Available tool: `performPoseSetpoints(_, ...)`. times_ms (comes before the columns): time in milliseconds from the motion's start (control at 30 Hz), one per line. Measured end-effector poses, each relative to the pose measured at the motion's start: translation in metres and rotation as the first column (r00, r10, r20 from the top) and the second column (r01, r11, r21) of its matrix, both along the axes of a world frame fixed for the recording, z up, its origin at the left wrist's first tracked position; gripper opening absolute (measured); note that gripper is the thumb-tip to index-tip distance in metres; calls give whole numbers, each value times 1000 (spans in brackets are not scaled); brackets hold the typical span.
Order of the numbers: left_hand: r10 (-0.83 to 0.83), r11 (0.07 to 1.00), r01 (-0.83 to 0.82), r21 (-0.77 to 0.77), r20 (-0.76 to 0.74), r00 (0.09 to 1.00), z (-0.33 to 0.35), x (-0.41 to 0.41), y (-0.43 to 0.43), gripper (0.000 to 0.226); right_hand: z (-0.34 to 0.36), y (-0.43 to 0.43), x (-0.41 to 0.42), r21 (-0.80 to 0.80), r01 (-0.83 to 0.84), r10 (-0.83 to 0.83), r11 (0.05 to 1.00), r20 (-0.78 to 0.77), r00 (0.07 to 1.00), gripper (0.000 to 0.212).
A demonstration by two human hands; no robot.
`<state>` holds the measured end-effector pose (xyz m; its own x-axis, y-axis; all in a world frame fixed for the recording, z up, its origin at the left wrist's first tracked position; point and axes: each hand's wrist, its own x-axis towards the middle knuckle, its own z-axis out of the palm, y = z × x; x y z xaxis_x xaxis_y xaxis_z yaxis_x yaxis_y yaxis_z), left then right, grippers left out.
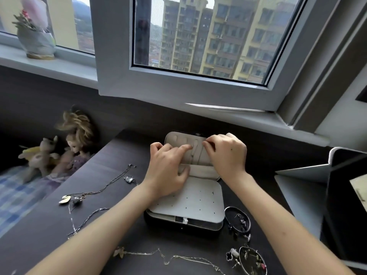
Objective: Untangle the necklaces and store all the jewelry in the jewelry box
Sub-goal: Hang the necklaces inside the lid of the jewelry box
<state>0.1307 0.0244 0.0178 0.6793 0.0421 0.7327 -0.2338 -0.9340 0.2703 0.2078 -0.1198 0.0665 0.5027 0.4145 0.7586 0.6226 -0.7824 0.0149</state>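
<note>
An open black jewelry box [184, 225] with a cream lining stands on the dark table. Its raised lid [174, 138] carries necklace hooks and a pocket. My left hand [168, 171] lies flat against the lid lining with its fingers stretched out. At the lid's top right my right hand [226, 153] pinches a thin chain at a hook. Loose necklaces lie to the left [99, 190] and along the front edge [168, 257]. To the right of the box lie bangles [238, 219] and small earrings [231, 255].
A doll [76, 143] and a plush toy [42, 153] lean on the wall at the left. A grey folded stand with a dark screen [341, 195] stands at the right. The open window frame [178, 86] hangs above the table's back.
</note>
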Motion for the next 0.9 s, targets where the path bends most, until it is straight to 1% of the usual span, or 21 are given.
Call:
performPoseSetpoints(100, -8, 1000, 8, -7, 9, 1000, 1, -2, -1, 46, -6, 4, 0, 66, 14, -15, 998, 15, 1000, 15)
performPoseSetpoints(333, 7, 1000, -8, -24, -23, 1000, 2, -3, -1, 43, -1, 11, -6, 170, 171, -168, 971, -31, 985, 30)
performPoseSetpoints(433, 9, 1000, -10, -27, -32, 999, 2, -3, -2, 43, 0, 8, -6, 250, 175, -160, 952, -78, 984, 32)
performPoseSetpoints(533, 9, 1000, -9, 2, -27, 1000, 1, -2, -1, 39, 0, 2, -5, 302, 160, -126, 940, -127, 984, 27)
performPoseSetpoints(700, 15, 997, -12, 78, -34, 999, -2, 0, 0, 38, 0, -4, -7, 300, 116, -71, 947, -156, 985, 23)
performPoseSetpoints(800, 19, 993, -15, 119, -35, 999, -3, 2, 1, 39, -1, -5, -8, 272, 118, -80, 955, -147, 986, 25)
performPoseSetpoints(900, 10, 989, -2, 149, -52, 999, -5, 4, 1, 37, -6, -3, -6, 248, 151, -123, 957, -122, 985, 31)
